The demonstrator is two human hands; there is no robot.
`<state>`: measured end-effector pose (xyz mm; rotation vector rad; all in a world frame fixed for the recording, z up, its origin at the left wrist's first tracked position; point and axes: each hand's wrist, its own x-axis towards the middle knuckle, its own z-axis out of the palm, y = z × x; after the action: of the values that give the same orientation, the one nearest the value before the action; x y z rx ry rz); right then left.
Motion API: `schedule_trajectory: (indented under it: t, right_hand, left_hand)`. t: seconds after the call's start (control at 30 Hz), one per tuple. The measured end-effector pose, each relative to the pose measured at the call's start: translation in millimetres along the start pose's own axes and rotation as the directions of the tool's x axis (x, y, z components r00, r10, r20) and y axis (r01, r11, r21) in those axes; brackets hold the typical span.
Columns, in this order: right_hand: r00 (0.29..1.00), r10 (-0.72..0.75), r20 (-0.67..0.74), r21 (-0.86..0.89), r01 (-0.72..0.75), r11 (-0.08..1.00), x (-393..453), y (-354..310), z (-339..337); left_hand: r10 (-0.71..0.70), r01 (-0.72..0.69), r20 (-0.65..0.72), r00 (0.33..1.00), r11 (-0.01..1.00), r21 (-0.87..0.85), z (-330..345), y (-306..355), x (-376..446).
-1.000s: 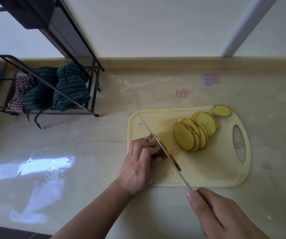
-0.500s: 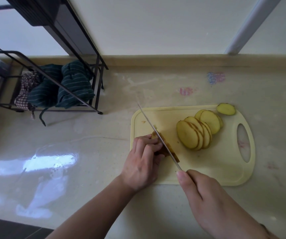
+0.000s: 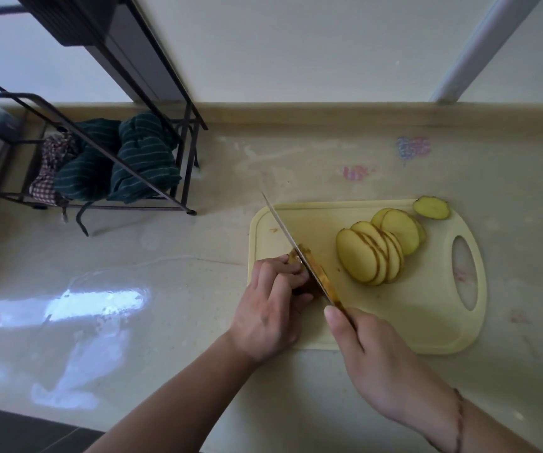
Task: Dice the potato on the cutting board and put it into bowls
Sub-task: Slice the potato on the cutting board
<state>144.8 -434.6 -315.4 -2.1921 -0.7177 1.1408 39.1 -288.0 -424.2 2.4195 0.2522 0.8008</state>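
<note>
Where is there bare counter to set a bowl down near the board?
Free: counter left of the cutting board, below the black rack; also behind the board toward the wall. Crowded: the board itself, with potato slices, knife, both hands.

A cutting board (image 3: 427, 325) lies on the counter's (image 3: 165, 322) right half. Overlapping potato slices (image 3: 378, 253) sit at the board's centre, an end piece (image 3: 431, 207) at its far right corner. A wire rack (image 3: 93, 152) stands at the counter's far left.

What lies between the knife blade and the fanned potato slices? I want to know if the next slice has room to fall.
In the head view, only bare cutting board separates the knife from the fanned slices.
</note>
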Motion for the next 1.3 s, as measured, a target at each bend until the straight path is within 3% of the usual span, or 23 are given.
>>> schedule_trajectory:
  t: [0.07, 0.13, 0.23, 0.37, 0.53, 0.67, 0.8, 0.9, 1.13, 1.3]
  right_hand:
    - [1.0, -0.008, 0.01, 0.003, 0.008, 1.0, 5, 5, 0]
    - [0.994, 0.052, 0.101, 0.126, -0.065, 0.99, 9, 11, -13]
    - [0.915, 0.188, 0.358, 0.443, -0.344, 0.828, 18, 18, -42]
    - [0.874, 0.212, 0.437, 0.549, -0.446, 0.707, 26, 26, -56]
    - [0.9, 0.096, 0.425, 0.565, -0.346, 0.749, 17, 15, -61]
    - [0.956, 0.005, 0.294, 0.568, -0.179, 0.803, -1, -3, -71]
    - [0.982, 0.032, 0.184, 0.47, -0.116, 0.875, -19, -9, -66]
    - [0.995, 0.015, 0.102, 0.284, -0.043, 0.958, -27, 0, -54]
    - [0.967, 0.098, 0.235, 0.477, -0.203, 0.855, -35, 5, -48]
    - [0.983, 0.043, 0.178, 0.375, -0.108, 0.921, -31, 1, -41]
  left_hand:
    - [-0.017, 0.017, 0.0, 1.0, 1.0, 0.002, 0, 0, 1]
    - [-0.016, 0.016, 0.007, 1.0, 1.0, -0.006, -2, 0, 1]
    - [-0.017, 0.018, 0.025, 1.0, 1.0, -0.019, -4, 0, 0]
    - [-0.05, 0.05, 0.017, 0.999, 0.999, -0.019, -3, -1, -2]
    - [-0.056, 0.058, 0.06, 0.997, 0.998, -0.023, -8, 3, 1]
    - [-0.046, 0.048, 0.081, 0.996, 0.999, -0.022, -11, 6, 4]
    - [-0.038, 0.039, 0.064, 0.997, 0.999, -0.013, -10, 4, 2]
    - [-0.044, 0.044, 0.069, 0.997, 0.999, 0.004, -9, 4, 3]
    - [-0.064, 0.062, 0.101, 0.993, 0.998, 0.024, -11, 8, 5]
    - [-0.075, 0.076, 0.089, 0.993, 0.997, 0.003, -10, 8, 6]
